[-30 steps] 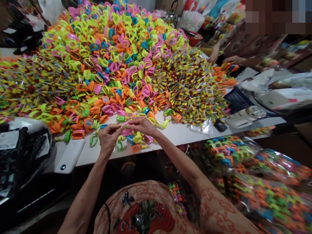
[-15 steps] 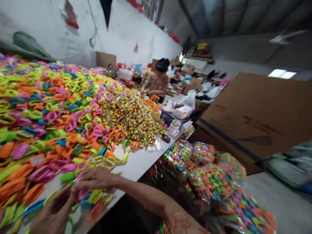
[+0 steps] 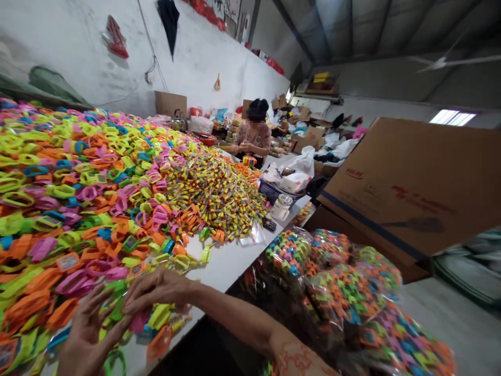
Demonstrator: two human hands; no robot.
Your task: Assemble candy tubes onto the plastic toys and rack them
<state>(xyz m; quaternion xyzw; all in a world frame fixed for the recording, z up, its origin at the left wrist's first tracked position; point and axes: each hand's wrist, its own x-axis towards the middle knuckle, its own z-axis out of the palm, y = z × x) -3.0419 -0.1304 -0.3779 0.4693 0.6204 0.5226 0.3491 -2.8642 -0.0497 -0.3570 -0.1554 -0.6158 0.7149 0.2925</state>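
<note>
The pink band (image 3: 139, 322) is the piece I pick out nearest my fingers, just below the right hand (image 3: 160, 290) by the near edge of the worktop (image 3: 217, 266); over my feed I cannot tell whether it is gripped or only lies there. The right hand is bent, fingers close together, their tips toward the left hand (image 3: 88, 326), which is partly open, fingers spread and thumb reaching across to the right fingertips, with nothing I can make out in its grasp. Green shows between my hands, and a yellow band (image 3: 159, 316) and an orange band (image 3: 159, 343) lie just beside the pink one. Farther out, loose coloured bands (image 3: 97, 193) spread in a big heap, meeting a mound of small yellow pieces (image 3: 223, 198). I judge the work far from finished: most of this stock lies loose, though filled clear bags (image 3: 332, 292) beside the worktop suggest some is done. Beyond the mound, a co-worker (image 3: 254, 138) is busy with both hands.
</note>
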